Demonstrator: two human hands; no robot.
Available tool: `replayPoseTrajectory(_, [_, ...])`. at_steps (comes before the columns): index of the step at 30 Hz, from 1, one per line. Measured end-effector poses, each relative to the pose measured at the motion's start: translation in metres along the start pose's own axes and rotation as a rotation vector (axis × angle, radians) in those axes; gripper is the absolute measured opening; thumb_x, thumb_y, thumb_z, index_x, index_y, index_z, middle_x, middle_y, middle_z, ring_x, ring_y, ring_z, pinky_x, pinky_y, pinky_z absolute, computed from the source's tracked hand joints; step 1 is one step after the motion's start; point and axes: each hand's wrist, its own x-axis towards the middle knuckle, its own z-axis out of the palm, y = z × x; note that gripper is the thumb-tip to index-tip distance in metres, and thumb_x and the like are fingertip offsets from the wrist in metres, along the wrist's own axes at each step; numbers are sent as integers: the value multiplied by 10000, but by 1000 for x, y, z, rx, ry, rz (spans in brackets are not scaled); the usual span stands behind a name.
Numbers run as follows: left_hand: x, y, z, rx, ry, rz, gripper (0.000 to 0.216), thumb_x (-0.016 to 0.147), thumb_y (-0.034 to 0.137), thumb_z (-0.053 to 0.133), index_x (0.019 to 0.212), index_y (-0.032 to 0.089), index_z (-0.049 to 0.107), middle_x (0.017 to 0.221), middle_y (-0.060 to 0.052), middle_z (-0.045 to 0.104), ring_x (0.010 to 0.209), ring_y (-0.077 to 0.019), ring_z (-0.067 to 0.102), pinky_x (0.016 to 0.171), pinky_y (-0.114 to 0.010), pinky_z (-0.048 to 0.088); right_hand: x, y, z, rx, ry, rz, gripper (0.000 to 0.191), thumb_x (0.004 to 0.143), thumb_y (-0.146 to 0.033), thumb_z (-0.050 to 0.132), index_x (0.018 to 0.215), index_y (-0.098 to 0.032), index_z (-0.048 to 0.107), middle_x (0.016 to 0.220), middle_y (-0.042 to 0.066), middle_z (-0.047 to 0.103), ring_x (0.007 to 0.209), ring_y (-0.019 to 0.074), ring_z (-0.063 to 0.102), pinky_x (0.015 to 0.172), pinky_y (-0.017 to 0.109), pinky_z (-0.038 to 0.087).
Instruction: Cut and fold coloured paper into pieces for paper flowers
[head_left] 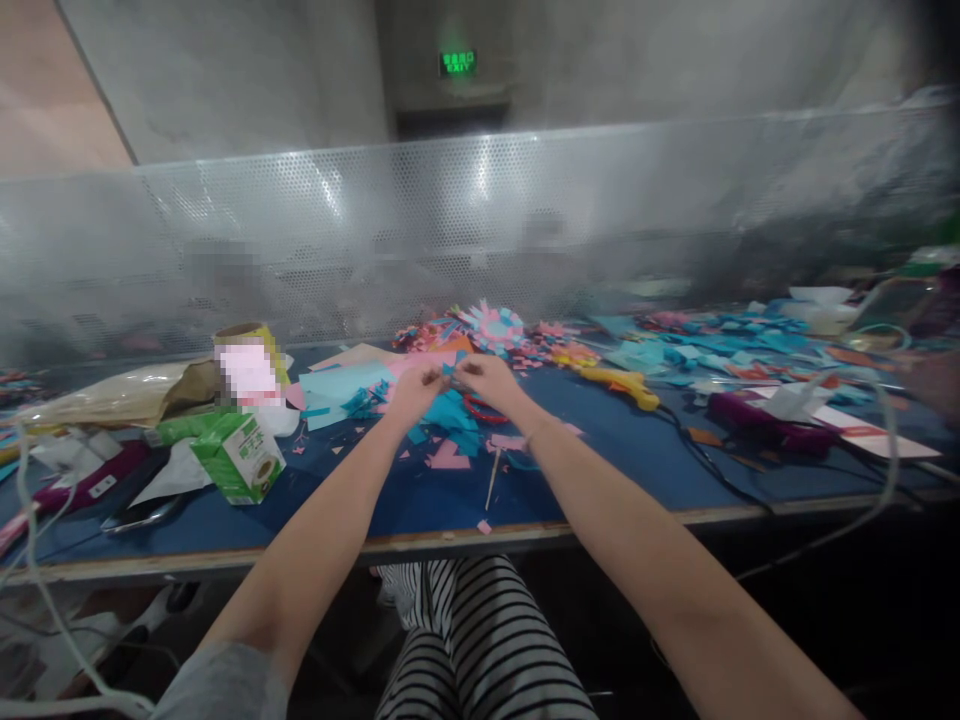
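My left hand [415, 385] and my right hand [487, 378] meet over the middle of the blue table [360, 505], fingertips pinched together on a small blue paper piece [448, 372]. Below them lies a pile of blue paper scraps [450, 412], with red-handled scissors [484, 408] partly under my right hand. A pink paper scrap [448, 457] and a thin stick [492, 480] lie nearer to me. Behind the hands stand pink and blue paper flowers [491, 325].
A green carton [240, 455] and a blurred roll [251, 365] are at the left. A yellow glue gun [622, 383] with its black cable, a purple tool [757, 420] and many blue scraps [697, 345] lie at the right. A perforated metal screen [480, 230] backs the table.
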Motion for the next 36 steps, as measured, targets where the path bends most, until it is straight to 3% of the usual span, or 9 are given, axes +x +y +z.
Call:
replayPoseTrajectory(4, [0,3,-1,18,19,65,147,611,187,581,499,156,491,481,36,454,517,-92,425,534,-219,333,1,-1,-1,126,-16,42,187,637,-333,536,580,-155,517,516,-15,509,505,97,458,507,224,374])
replayPoseTrajectory(9, [-1,0,0,21,7,85,115,618,180,569,526,156,506,509,32,461,538,-95,428,545,-219,331,2,-2,2,164,-17,24,215,596,-308,583,720,-133,580,677,29,596,633,123,527,616,255,421])
replayPoseTrajectory(22, [-2,1,1,3,-3,41,95,627,218,593,567,151,561,519,17,526,519,-100,473,535,-224,357,1,-12,-4,-2,62,42,107,616,-238,579,554,-153,600,577,11,603,565,118,508,559,237,386])
replayPoseTrajectory(25, [-2,0,3,-134,-7,-57,102,600,226,626,589,142,570,522,5,549,517,-108,507,557,-241,395,1,-13,-5,-3,68,39,98,619,-226,586,562,-151,614,587,18,610,582,127,518,582,246,391])
replayPoseTrajectory(31, [-2,5,4,-594,-24,-518,286,683,385,558,598,113,585,574,-79,608,519,-137,559,566,-280,447,2,-4,-4,-20,91,-73,100,645,-223,578,575,-164,616,641,23,612,639,135,530,634,258,404])
replayPoseTrajectory(33, [-2,4,3,-655,-33,-563,321,693,415,550,607,109,593,586,-93,614,531,-142,568,575,-281,456,3,1,-3,-29,66,-150,105,665,-222,563,597,-172,625,668,24,611,665,136,534,661,263,410])
replayPoseTrajectory(36, [-1,0,3,-694,14,-518,193,654,306,624,653,115,596,605,-78,623,564,-135,580,618,-272,465,3,6,1,-51,2,-242,107,678,-199,549,652,-187,652,748,38,617,744,143,546,715,270,418])
